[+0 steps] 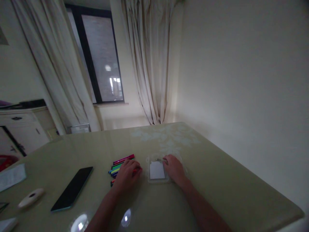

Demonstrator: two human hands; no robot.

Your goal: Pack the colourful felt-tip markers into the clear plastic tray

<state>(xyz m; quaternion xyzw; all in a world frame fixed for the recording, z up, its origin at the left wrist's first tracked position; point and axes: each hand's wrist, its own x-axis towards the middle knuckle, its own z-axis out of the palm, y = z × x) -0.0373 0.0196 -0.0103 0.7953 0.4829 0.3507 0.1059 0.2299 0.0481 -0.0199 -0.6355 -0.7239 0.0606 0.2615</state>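
Several coloured markers (116, 166) lie side by side on the table, pink, green, blue and red among them. My left hand (126, 175) rests over their right ends with its fingers curled, and a red marker (136, 170) shows at the fingertips. To the right is a shallow clear plastic box (149, 178) with a white card or stack of paper (156, 170) in it. My right hand (174, 167) is closed at the right side of this box, its fingertips near the card's upper right corner. The hand covers part of the box.
A black phone (72, 189) lies on the left of the glossy table (205, 193). Nearer the left edge are a white oval object (31, 198) and a pale cloth or paper (13, 177). A wall (248, 96) runs along the table's right side.
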